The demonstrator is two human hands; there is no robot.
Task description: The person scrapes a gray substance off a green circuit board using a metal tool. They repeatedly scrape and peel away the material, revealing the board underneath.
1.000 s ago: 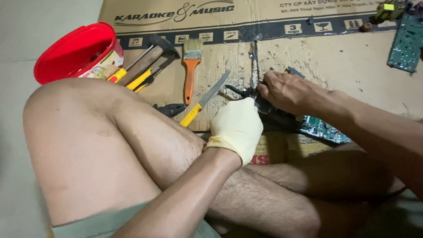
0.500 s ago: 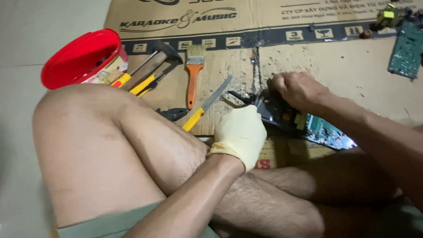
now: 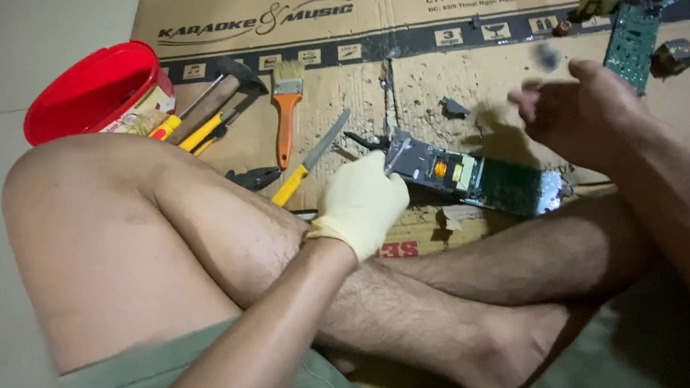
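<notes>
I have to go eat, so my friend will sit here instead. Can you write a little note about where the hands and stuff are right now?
Left hand, in a pale glove: pressing down the near end of the circuit board on the cardboard sheet.
Right hand, bare: raised above the cardboard, off the board, holding no tool that shows.
Nearby: yellow-handled file, orange paintbrush, hammer, red tub.
Done: board steadied.
Left: unclear from this view.
</notes>
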